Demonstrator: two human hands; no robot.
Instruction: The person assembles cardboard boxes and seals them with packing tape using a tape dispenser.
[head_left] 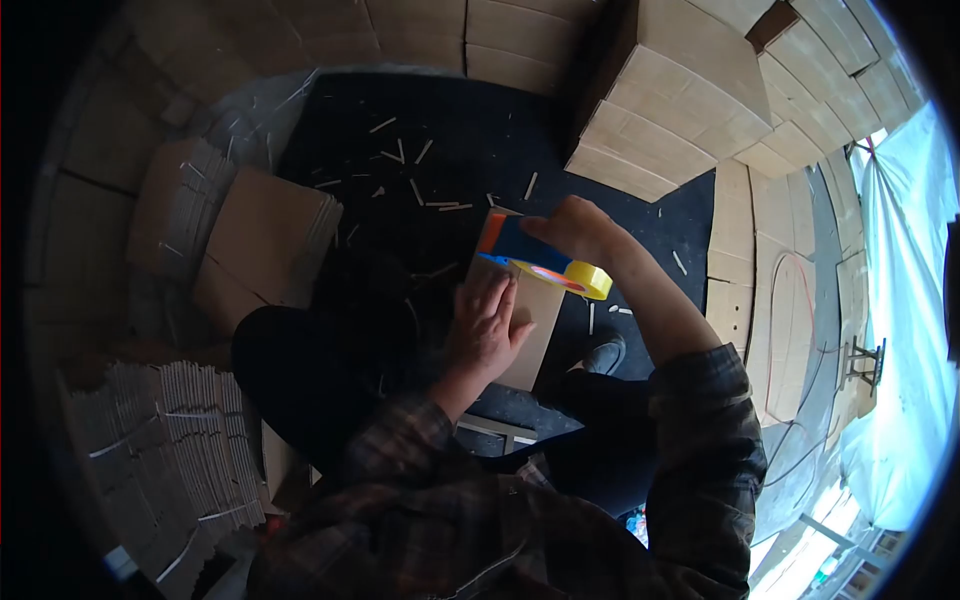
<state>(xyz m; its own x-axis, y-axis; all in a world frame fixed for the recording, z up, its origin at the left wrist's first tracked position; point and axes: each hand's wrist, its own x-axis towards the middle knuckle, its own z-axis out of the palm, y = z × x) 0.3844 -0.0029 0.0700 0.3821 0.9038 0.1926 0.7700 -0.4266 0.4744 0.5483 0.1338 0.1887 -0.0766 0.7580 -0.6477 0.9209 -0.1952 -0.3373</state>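
Between my legs stands a cardboard box (pixel 530 350), its brown top facing me. My right hand (pixel 580 232) is wrapped round a tape dispenser (pixel 522 243) with blue and orange parts, held over the far part of the box. A roll of yellow tape (pixel 592 281) sits in the dispenser, on its near right side. My left hand (pixel 485 325) lies on the box with fingers stretched out, their tips close to the dispenser's near edge. Whether tape runs from the dispenser onto the cardboard I cannot make out.
Bundled flat cardboard (pixel 170 430) is stacked at the lower left, with more flat sheets (pixel 265 240) farther up. Large cartons (pixel 670 120) stand at the upper right. Scraps (pixel 418 190) litter the dark floor (pixel 350 110). A plastic sheet (pixel 910 300) hangs at right.
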